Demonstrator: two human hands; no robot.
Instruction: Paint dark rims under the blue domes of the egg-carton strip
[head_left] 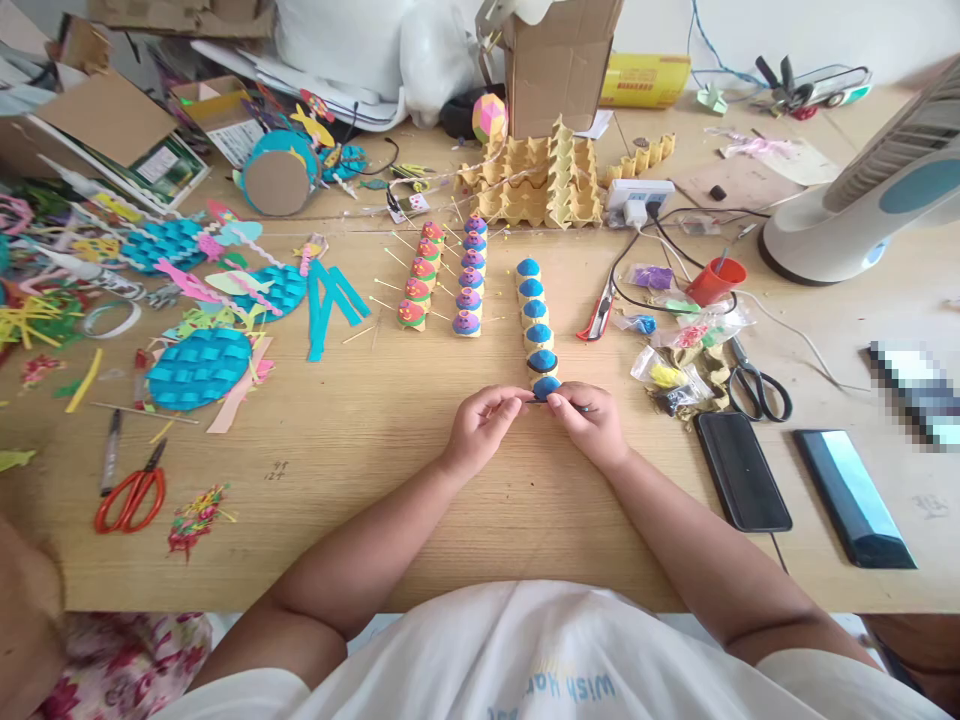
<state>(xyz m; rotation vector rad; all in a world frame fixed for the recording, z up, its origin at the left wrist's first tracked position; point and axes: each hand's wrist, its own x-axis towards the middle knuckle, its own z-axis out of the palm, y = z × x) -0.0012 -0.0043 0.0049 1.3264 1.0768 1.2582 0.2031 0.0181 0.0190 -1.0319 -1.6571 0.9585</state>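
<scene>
A row of egg-carton cups with blue-painted tops [534, 318] runs away from me on the wooden table [360, 440]. My left hand [480, 428] and my right hand [592, 422] meet at the nearest blue cup [546, 386], both closed in a pinch around its near end. A thin dark tool pokes out of my right fingers. Left of this row stand two more cup rows, one purple-topped [471, 277] and one red-topped [421, 278], with toothpicks stuck in them.
Black scissors [756, 384], two phones [742, 470] and small bags of beads lie to the right. Red scissors [132, 496], blue woven paper discs [198, 368] and paper scraps cover the left. An egg tray [540, 180], a cardboard box and a fan [870, 200] stand behind.
</scene>
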